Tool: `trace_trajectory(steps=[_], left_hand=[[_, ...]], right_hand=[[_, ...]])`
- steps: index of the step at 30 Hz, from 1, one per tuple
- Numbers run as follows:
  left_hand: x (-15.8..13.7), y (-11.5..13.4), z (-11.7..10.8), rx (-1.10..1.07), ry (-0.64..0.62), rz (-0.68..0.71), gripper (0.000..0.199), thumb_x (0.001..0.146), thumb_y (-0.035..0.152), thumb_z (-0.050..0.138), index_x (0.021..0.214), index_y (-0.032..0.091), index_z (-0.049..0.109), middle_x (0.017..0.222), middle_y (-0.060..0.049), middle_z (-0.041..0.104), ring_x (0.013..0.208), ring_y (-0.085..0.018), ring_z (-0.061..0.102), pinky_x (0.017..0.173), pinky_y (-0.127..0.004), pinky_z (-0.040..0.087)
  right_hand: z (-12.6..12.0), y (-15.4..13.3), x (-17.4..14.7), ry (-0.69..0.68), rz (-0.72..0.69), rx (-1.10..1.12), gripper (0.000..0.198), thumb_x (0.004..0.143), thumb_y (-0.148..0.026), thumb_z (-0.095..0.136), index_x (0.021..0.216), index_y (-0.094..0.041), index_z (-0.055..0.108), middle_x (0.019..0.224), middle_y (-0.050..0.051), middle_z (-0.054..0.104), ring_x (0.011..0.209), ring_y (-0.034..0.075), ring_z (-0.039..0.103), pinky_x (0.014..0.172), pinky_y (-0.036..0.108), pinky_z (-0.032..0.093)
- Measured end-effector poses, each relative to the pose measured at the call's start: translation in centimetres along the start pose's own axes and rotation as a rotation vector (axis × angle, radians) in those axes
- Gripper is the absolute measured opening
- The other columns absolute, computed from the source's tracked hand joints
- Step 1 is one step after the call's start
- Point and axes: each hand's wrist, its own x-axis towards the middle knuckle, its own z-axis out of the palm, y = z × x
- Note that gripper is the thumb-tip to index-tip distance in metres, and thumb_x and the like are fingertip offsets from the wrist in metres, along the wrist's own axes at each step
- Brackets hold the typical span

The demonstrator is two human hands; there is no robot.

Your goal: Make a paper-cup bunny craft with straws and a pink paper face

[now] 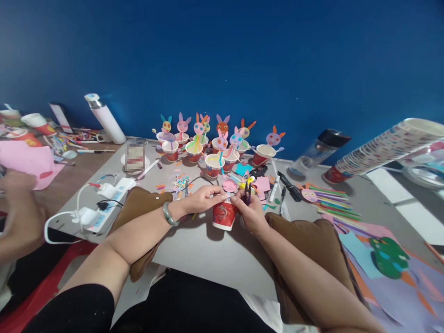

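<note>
A red paper cup (224,215) with a printed dragon-like figure stands upright just above or on the table in front of me. My left hand (207,200) pinches its rim from the left, fingers closed. On the other side, my right hand (252,212) has thumb and fingers at the rim too. A dark two-pronged tool (247,192), perhaps small scissors or tweezers, sticks up from the right hand's fingers. Just behind the cup lies a pink paper disc (229,186). Whatever is between the fingertips at the rim is too small to make out.
Several cups with paper rabbit figures (215,162) stand behind. Paper scraps (180,182) litter the middle. Brown cushions (305,249) lie under both forearms. A power strip (114,203) sits left; a stacked-cup column (385,148) and clear bottle (317,150) lean right. Another person's hand (17,182) is far left.
</note>
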Motion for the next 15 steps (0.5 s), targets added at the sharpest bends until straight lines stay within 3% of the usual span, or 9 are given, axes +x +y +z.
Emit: trace_trajectory(steps=[8,15], left_hand=[[-0.1,0.2,0.0,-0.01,-0.074,-0.012,0.039,0.083,0.051,0.067,0.078,0.013,0.062,0.074,-0.002,0.058,0.072,-0.012,0.051,0.069,-0.024,0.043],[-0.3,0.5,-0.2,0.019,-0.119,0.043,0.019,0.083,0.032,0.064,0.08,0.014,0.062,0.078,-0.002,0.063,0.076,-0.013,0.055,0.076,-0.025,0.046]], right_hand=[[-0.2,-0.2,0.0,0.013,-0.155,-0.118,0.038,0.078,-0.05,0.073,0.068,-0.021,0.05,0.062,-0.003,0.045,0.056,0.011,0.038,0.055,0.027,0.032],[-0.5,-1.2,-0.3,0.043,-0.292,-0.209,0.035,0.083,-0.046,0.068,0.066,-0.022,0.049,0.062,-0.002,0.047,0.057,0.013,0.041,0.058,0.03,0.035]])
